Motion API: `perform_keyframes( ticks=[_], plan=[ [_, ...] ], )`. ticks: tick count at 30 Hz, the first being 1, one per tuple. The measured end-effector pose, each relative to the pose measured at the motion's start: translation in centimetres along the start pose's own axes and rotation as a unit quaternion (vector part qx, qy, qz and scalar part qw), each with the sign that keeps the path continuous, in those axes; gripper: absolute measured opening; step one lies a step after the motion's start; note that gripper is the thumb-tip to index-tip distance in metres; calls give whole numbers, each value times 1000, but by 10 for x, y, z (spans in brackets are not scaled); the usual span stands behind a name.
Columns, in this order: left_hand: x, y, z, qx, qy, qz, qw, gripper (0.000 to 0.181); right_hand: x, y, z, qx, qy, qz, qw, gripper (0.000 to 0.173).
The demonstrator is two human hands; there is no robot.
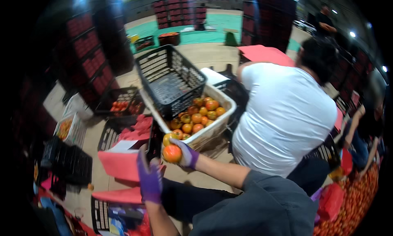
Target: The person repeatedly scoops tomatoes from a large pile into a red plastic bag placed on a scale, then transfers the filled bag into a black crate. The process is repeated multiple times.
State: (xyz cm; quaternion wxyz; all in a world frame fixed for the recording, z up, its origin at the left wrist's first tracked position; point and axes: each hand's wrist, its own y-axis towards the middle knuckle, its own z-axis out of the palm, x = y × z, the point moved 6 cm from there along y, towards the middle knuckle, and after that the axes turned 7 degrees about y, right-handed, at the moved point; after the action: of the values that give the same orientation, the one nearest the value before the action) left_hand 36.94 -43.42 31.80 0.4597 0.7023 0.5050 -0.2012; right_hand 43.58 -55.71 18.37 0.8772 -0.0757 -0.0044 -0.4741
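My right hand [188,154], in a grey and purple glove, grips an orange-red tomato [172,153] and a yellow-green tomato [169,139] together. The hand is just past the near corner of a white tub [228,113] that holds several orange and greenish tomatoes [196,118]. A black plastic crate [170,82] rests tilted on the tub's far part. My left hand [150,177], in a matching glove, is raised with its fingers apart and holds nothing. Beside it is a sheet of pink paper [119,166] at a black crate [106,133] with crumpled red wrapping [136,127] inside.
A person in a white shirt [285,119] sits close on the right. Tomatoes [353,202] are heaped at lower right. Stacked black crates [67,162] and a white basket [78,133] stand left. Another crate [99,213] is at my lower left.
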Motion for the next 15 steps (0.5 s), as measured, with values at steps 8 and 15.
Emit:
perform_keyframes(
  ticks=[8,15],
  plan=[
    [93,-188,-244,-281,14,-86,956,52,21,134,29,4,34,-148,988,23],
    [-22,-525,-342,-684,202,-315,626,42,-281,152,141,133,-71,123,981,21]
  ],
)
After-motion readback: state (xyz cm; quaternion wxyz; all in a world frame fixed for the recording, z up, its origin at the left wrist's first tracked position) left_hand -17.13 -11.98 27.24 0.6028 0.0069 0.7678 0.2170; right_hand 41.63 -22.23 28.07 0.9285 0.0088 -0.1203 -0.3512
